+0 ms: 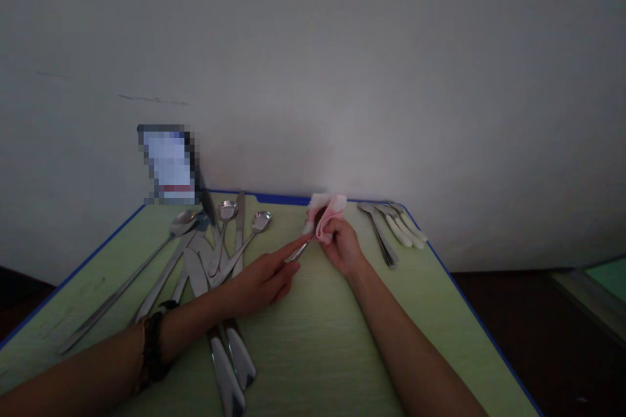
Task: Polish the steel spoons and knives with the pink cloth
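Observation:
My left hand (268, 280) is closed on the metal handle of a spoon (304, 249) over the middle of the table. Folded around the spoon's far end is a pink and white cloth (328, 218), which covers most of its bowl. My right hand (345, 247) pinches this cloth from the right. Under and beyond my left forearm lie several long-handled spoons (262, 220) and table knives (195, 270), spread and partly overlapping. To the right of my right hand rest stacked metal spoons (379, 234) and several pieces of cutlery with cream-coloured handles (400, 232).
A pale green table (313, 352) with a blue edge stands against a grey wall (342, 65). At its back left a blurred-out phone or screen (169, 163) is propped upright. Dark floor (508, 319) shows past the right edge.

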Motion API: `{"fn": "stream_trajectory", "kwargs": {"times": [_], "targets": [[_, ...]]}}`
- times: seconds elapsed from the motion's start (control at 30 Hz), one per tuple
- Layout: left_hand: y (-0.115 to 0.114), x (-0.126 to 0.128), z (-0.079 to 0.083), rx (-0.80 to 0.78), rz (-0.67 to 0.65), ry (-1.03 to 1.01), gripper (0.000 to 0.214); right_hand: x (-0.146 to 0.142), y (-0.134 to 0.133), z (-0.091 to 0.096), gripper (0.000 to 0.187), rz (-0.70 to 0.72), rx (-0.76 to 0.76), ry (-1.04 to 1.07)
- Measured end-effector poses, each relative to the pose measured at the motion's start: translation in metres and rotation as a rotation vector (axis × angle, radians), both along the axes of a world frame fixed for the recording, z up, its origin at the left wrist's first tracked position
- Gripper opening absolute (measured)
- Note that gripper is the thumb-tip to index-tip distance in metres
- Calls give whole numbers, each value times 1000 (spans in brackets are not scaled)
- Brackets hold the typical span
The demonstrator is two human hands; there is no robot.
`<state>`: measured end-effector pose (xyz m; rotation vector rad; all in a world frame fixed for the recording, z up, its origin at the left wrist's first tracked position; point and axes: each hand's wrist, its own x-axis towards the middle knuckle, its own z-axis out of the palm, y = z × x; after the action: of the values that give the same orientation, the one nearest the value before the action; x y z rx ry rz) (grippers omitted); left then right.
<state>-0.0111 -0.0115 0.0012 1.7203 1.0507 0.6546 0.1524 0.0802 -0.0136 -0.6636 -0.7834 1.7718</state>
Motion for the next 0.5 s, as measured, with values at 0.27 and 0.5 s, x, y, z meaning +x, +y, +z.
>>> {"fn": "stream_trajectory", "kwargs": {"times": [0.27,0.5], "targets": [[-1,0,0,-1,-2,8,56,-3,-7,7,16,2,27,-69],[0,0,1,3,-4,21,56,-4,-7,5,28,-6,38,-77]]}}
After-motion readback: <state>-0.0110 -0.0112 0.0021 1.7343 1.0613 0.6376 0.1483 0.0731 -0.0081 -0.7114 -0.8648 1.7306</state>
